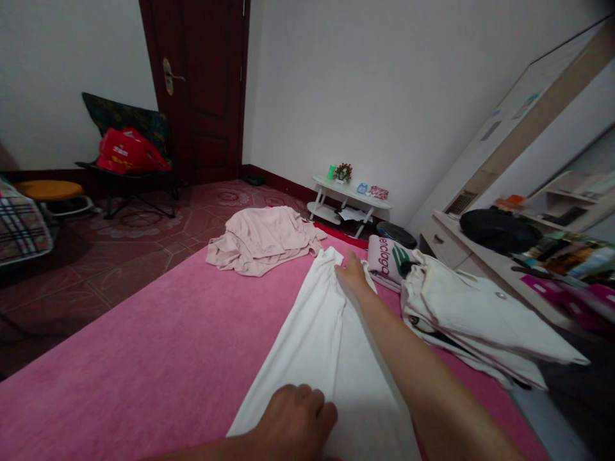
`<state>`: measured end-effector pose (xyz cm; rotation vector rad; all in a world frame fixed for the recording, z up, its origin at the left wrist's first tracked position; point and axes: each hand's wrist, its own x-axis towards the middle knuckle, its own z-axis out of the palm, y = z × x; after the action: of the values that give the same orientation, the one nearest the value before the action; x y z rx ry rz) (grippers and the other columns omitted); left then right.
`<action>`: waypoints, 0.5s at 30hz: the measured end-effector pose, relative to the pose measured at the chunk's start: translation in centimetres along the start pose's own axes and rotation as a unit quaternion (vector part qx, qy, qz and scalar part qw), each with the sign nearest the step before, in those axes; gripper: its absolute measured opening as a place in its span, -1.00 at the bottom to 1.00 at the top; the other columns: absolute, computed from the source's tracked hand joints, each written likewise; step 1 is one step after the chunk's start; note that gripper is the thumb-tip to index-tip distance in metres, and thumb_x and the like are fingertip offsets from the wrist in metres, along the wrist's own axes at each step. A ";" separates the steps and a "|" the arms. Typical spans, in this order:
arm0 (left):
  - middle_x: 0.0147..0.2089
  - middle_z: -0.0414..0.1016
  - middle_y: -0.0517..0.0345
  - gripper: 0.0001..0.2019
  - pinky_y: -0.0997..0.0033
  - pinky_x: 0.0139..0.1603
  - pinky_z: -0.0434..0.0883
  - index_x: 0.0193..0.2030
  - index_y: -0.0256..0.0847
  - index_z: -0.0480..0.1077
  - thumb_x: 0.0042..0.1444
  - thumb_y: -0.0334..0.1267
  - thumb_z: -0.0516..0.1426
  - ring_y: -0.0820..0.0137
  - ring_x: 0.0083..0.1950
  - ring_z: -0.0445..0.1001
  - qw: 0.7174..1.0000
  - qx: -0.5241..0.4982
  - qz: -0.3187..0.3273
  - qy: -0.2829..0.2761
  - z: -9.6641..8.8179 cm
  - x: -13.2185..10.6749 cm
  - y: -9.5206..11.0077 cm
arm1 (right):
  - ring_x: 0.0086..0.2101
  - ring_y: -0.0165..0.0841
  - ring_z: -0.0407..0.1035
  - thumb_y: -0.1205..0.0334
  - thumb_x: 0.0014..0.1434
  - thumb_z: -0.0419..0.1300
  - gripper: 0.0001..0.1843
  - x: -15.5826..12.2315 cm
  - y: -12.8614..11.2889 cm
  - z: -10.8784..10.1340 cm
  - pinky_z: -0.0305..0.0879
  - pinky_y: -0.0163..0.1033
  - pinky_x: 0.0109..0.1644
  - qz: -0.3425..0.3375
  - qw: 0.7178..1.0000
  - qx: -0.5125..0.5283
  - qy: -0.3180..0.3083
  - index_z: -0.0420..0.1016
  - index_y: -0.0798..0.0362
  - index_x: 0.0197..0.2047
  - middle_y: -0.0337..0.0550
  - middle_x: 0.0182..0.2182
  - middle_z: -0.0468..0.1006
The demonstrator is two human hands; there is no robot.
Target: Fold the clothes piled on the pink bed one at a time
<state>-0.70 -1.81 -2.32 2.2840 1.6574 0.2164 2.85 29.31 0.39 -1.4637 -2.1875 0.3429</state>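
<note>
White garment is laid out lengthwise on the pink bed cover, long axis run near to far, with a slight lean to the right at the far end. It is seen narrow at the far end and wide at the near end, where it is cut off by the bottom of the view. Both ends of that axis are covered by one hand each. The far end is reached by the right hand, arm stretched along the garment's right edge; the near part is covered by the left hand, set toward the left side. So the far tip is nearer the right hand, the broad near cloth nearer the left (most of the length is left uncovered between them).

Grip: left fingers are curled in over the cloth; right thumb and fingers are placed at the narrow end, slightly parted. Whether fabric is actually pinched by either cannot be told, as fingertips are partly hidden and the far end is small.

Around it: a crumpled pale pink garment is set far left of the tip, apart from it; a folded lettered garment is placed just right of the right hand, and a cream clothes stack is piled right of the right forearm.
</note>
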 end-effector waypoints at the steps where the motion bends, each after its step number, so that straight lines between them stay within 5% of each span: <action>1: -0.23 0.50 -0.02 -0.55 0.19 -0.25 0.44 -0.19 -0.23 0.42 0.01 0.16 0.17 0.13 -0.22 0.49 1.000 -0.019 -0.009 -0.004 -0.7 -0.3 0.3 | 0.03 -0.18 0.33 0.25 0.06 0.18 -0.38 -1.0 0.3 -0.6 0.22 -0.18 0.05 0.004 1.000 -0.012 -0.002 0.25 0.17 0.20 0.13 0.06 0.42; 4: -0.19 0.51 -0.06 -0.57 0.05 -0.10 0.42 -0.22 -0.25 0.44 -0.02 0.11 0.19 0.07 -0.15 0.48 0.995 -0.077 -0.062 -0.022 -2.6 -1.6 1.5 | -0.14 -0.18 0.42 0.12 0.11 0.15 -0.64 -3.9 1.0 -2.1 0.25 -0.18 -0.10 0.019 0.999 -0.036 -0.029 0.46 0.09 -0.05 0.01 -0.19 0.56; 7: -0.12 0.50 -0.16 -0.57 -0.03 -0.01 0.37 -0.15 -0.31 0.46 0.00 0.02 0.16 -0.01 -0.06 0.46 0.984 -0.118 -0.126 -0.045 -4.0 -2.9 3.0 | -0.29 -0.24 0.42 -0.03 0.07 0.19 -0.68 -6.7 1.2 -2.6 0.23 -0.23 -0.23 0.019 0.997 -0.029 -0.062 0.51 0.04 -0.25 -0.11 -0.38 0.55; 11: -0.12 0.52 -0.25 -0.62 -0.02 -0.03 0.40 -0.10 -0.37 0.47 0.01 -0.14 0.11 -0.07 -0.05 0.48 0.980 -0.111 -0.152 -0.063 -5.0 -3.6 4.2 | -0.43 -0.33 0.37 0.11 -0.04 0.29 -0.64 -9.6 1.2 -2.2 0.20 -0.28 -0.31 -0.005 0.997 0.023 -0.072 0.49 0.03 -0.15 -0.26 -0.52 0.46; 15: -0.27 0.57 -0.22 -0.74 0.07 -0.17 0.45 -0.24 -0.35 0.50 -0.03 -0.32 0.06 -0.03 -0.20 0.56 0.990 -0.070 -0.108 -0.049 -5.6 -3.8 4.3 | -0.50 -0.40 0.33 0.24 -0.02 0.21 -0.67 -11.2 1.4 -1.9 0.23 -0.32 -0.36 -0.025 0.993 0.101 -0.050 0.48 0.03 -0.12 -0.33 -0.54 0.40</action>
<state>0.29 -5.70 4.65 1.9643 1.7618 0.1622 8.43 19.49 -1.44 -1.3049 -2.1907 0.6133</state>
